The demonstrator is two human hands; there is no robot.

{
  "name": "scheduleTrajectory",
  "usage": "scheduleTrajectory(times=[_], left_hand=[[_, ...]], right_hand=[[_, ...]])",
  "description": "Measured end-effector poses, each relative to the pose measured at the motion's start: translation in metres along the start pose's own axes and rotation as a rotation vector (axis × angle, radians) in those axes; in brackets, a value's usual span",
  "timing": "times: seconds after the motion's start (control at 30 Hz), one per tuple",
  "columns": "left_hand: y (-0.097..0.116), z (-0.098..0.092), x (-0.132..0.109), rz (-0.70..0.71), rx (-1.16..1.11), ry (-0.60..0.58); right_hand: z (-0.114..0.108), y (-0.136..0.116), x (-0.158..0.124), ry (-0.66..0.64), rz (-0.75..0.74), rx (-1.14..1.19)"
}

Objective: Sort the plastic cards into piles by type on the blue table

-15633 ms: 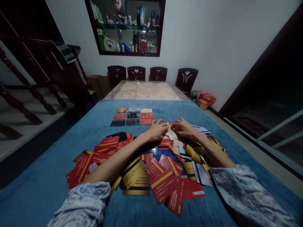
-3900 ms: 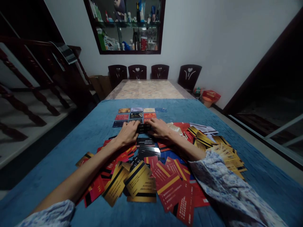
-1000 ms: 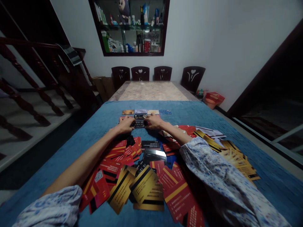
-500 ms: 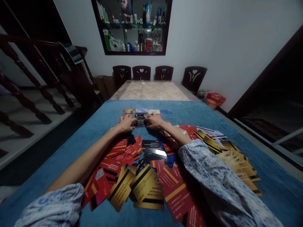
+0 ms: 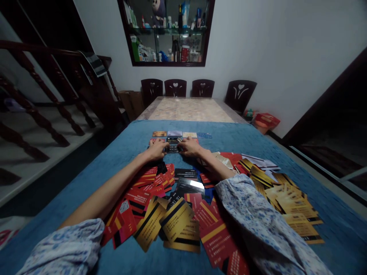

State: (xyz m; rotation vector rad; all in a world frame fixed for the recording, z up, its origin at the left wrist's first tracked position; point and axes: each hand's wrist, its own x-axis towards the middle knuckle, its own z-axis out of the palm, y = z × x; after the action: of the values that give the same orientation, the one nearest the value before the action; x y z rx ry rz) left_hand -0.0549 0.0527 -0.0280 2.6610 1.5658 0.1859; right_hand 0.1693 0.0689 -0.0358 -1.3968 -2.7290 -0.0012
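Both hands reach to the middle of the blue cloth and pinch a black card (image 5: 173, 148) between them. My left hand (image 5: 156, 149) is closed at its left edge, and my right hand (image 5: 189, 147) is closed at its right edge. Another black card (image 5: 174, 140) lies just beyond it, with red cards partly hidden under the hands. Behind them is a row with a gold card (image 5: 159, 134), a silvery card (image 5: 174, 133), a cream card (image 5: 189, 135) and a blue card (image 5: 204, 135).
Loose red cards (image 5: 219, 242), gold cards (image 5: 176, 219) and black cards (image 5: 185, 174) overlap between my forearms. More gold cards (image 5: 295, 202) fan out at the right of the blue cloth (image 5: 114, 160). Chairs (image 5: 175, 88) stand at the table's far end.
The whole view has shifted slightly, so the scene sits a little further right. Both hands remain at the black card, with little visible movement.
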Motion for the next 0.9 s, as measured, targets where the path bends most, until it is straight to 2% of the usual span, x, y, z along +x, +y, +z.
scheduleTrajectory(times=[0.33,0.57,0.7,0.9], left_hand=[[0.004,-0.009,-0.015,0.046,0.010,0.043],[-0.001,-0.018,-0.041,0.074,-0.020,0.096],[-0.007,-0.020,-0.060,0.087,-0.042,0.128],[-0.018,-0.022,-0.087,0.033,-0.047,0.114]], right_hand=[[-0.009,-0.006,-0.006,-0.005,0.014,0.000],[-0.018,-0.012,-0.010,0.035,-0.011,-0.014],[-0.028,-0.023,-0.013,0.051,-0.065,-0.014],[-0.039,-0.052,-0.018,0.103,-0.166,0.033]])
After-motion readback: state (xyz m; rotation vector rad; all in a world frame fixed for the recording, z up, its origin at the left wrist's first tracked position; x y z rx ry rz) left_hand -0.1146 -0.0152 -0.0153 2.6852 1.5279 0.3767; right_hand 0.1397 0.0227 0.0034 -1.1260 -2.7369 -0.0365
